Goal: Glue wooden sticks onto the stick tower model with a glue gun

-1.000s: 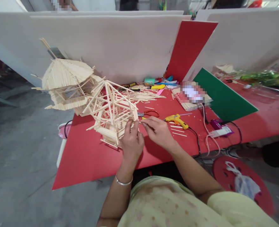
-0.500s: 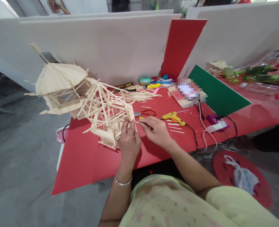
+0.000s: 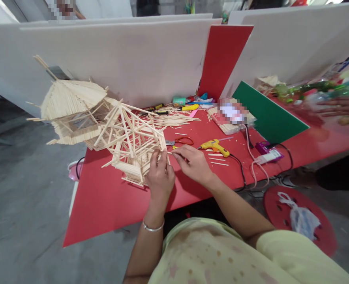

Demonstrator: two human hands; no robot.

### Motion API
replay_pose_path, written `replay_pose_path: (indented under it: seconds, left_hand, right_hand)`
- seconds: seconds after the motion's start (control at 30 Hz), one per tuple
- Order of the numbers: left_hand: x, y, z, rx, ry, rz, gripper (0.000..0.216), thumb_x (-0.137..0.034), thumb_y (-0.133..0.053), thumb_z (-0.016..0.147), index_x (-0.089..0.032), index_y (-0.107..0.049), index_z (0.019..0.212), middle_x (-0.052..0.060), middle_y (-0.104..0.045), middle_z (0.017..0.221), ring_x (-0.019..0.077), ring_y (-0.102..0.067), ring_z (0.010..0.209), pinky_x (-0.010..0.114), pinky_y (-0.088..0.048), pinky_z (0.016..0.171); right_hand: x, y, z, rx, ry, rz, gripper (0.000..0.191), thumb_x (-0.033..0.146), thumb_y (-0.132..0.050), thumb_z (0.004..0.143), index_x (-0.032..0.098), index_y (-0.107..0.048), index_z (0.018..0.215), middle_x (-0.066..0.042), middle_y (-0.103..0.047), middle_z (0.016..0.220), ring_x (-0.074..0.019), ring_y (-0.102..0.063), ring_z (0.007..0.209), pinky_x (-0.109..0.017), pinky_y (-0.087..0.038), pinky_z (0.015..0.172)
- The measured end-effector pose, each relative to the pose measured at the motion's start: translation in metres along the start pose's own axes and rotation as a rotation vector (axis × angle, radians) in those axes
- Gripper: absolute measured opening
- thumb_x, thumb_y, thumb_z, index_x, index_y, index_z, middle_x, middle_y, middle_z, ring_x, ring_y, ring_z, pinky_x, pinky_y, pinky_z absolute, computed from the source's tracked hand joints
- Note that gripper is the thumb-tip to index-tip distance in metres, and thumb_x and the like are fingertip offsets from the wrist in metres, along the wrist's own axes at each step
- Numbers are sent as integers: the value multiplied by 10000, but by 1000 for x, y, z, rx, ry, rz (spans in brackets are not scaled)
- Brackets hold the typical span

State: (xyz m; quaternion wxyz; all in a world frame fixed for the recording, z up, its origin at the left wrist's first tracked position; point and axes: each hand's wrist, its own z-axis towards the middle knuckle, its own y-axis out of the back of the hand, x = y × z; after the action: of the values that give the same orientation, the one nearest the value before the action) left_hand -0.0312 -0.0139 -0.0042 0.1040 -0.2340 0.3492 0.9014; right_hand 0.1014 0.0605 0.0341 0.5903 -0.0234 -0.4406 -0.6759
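A model house frame [image 3: 130,138] of thin wooden sticks stands on the red tabletop in front of me. My left hand [image 3: 160,173] grips its near right edge with bent fingers, which partly hide that corner. My right hand [image 3: 194,163] pinches a short wooden stick [image 3: 169,152] between thumb and fingers; its left end is at the frame's edge, by my left fingertips. Whether that end touches the frame I cannot tell. Just behind my hands lie red-handled scissors [image 3: 183,141]. A yellow glue gun [image 3: 215,147] rests to the right, beside several loose sticks [image 3: 218,159].
A roofed stick model [image 3: 72,102] stands at the left. Behind lie a stick pile [image 3: 177,120] and a yellow cutter [image 3: 190,107]. A green board [image 3: 266,112] leans at right, near a purple box [image 3: 267,151] with cables. Another person's hand [image 3: 340,105] is over plastic bottles.
Another person's hand has come in at the far right over the bottles, blurred. The view has shifted slightly right. My hands keep nearly the same place on the frame and stick.
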Motion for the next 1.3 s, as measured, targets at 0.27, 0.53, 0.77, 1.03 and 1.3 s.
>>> replay_pose_path:
  seconds: [0.27,0.53,0.77,1.03,1.3]
  left_hand:
    - [2,-1,-1,3,-3,-10,440,-142,-513,880,-198,-655,1293,146,-604,1383,246,-626,1232,352,-523,1010]
    - [1,-3,-1,-13,-19,3,430,-151,-521,884,-179,-659,1290,156,-609,1370,251,-635,1212,343,-538,973]
    - [-1,-1,-1,-14,-11,7,421,-149,-520,884,-187,-662,1278,143,-613,1369,242,-622,1237,341,-525,1002]
    - [0,-2,-2,1,13,-20,401,-182,-517,909,-192,-655,1286,148,-601,1384,244,-614,1247,351,-529,996]
    - [-1,-1,0,6,11,-13,393,-189,-514,918,-180,-655,1285,153,-606,1378,243,-622,1233,345,-533,978]
  right_hand:
    - [1,0,-2,10,-8,-30,194,231,-528,979,203,-711,1038,-63,-710,947,-170,-656,890,-308,-531,827]
    - [5,0,-3,-3,-6,-131,222,267,-532,975,225,-712,1098,-74,-687,1045,-189,-638,992,-336,-531,891]
    - [5,-3,-4,9,-5,-178,263,287,-518,986,239,-721,1146,-74,-674,1042,-191,-614,998,-338,-523,888]
    - [11,-4,-1,41,-11,-201,289,312,-507,989,251,-722,1172,-83,-662,1077,-206,-596,1012,-353,-520,878]
    - [12,-4,-2,51,-24,-224,280,313,-507,987,247,-723,1152,-84,-665,1086,-208,-596,1022,-350,-517,878]
